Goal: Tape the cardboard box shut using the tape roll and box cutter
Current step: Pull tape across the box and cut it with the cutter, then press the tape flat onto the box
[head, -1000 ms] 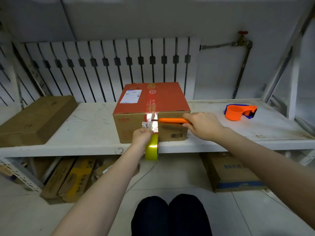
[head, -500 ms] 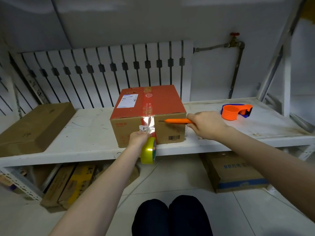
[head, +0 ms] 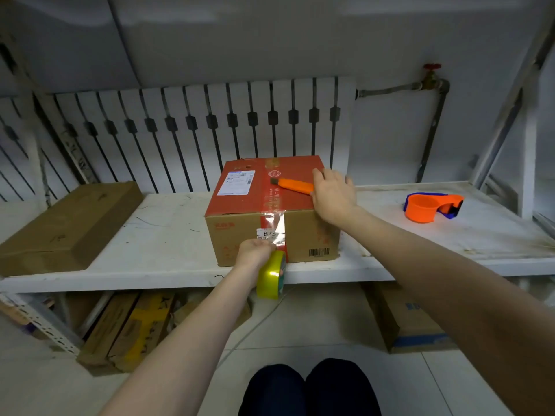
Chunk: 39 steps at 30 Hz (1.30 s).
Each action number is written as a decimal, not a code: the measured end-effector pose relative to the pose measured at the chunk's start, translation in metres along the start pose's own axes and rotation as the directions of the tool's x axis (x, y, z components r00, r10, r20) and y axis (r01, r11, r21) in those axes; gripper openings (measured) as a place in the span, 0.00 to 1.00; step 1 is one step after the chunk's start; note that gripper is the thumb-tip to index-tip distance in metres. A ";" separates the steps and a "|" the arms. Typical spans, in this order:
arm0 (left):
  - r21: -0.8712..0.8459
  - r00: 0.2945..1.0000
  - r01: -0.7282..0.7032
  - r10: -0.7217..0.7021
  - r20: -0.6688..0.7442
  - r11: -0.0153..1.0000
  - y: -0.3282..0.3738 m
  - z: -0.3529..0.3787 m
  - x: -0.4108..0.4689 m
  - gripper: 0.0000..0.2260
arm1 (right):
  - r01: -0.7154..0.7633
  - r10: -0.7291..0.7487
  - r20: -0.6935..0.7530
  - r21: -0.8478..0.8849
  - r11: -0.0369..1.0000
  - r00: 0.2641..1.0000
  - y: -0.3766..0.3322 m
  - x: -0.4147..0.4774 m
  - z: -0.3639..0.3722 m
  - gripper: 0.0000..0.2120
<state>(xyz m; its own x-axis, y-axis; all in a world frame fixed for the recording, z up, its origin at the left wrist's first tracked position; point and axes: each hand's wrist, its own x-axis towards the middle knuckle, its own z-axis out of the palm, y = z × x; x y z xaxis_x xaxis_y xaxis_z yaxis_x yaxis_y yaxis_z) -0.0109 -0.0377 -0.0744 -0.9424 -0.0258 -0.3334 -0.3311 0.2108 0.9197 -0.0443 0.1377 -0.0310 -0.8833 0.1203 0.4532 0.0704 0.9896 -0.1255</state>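
- Cardboard box [head: 270, 211] sitting on white shelf [head: 156, 235], clear tape strip [head: 274, 226] running down its front.
- Left hand [head: 253, 253] fingers curled around yellow tape roll [head: 271, 275], low against box front.
- Right hand [head: 332, 195] fingers spread loosely over orange box cutter [head: 292, 185], lying on box top.
- Orange tape dispenser [head: 432, 207] well apart, rightward.

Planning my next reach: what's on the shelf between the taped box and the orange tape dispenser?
Only the person's right forearm crosses above that stretch. The shelf between the box and the tape dispenser is otherwise bare in the head view.
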 end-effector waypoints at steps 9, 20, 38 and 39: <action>0.014 0.999 -0.015 0.015 0.033 1.000 -0.002 -0.002 0.002 0.02 | 0.355 -0.371 0.087 0.152 0.922 0.925 -0.023 -0.020 0.020 0.22; 0.202 0.996 -0.010 -0.007 0.087 0.979 0.013 -0.027 -0.003 0.07 | 0.333 -0.358 0.243 0.141 0.932 0.901 -0.026 -0.020 0.004 0.26; 0.872 0.592 -0.400 0.806 0.011 0.282 0.081 -0.055 0.014 0.18 | -0.187 0.194 0.070 0.694 0.695 0.979 -0.036 -0.059 0.017 0.13; 0.886 0.587 -0.385 0.809 0.019 0.258 0.082 -0.054 0.021 0.18 | -0.237 0.223 0.116 0.718 0.655 0.968 -0.038 -0.062 0.022 0.13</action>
<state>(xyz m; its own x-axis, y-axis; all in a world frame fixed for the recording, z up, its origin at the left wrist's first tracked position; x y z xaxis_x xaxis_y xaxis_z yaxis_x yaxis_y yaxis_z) -0.0604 -0.0741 0.0049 -0.8207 0.1741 0.5443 0.3181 0.9304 0.1820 -0.0021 0.0909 -0.0736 -0.8928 0.3280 0.3086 -0.0776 0.5630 -0.8228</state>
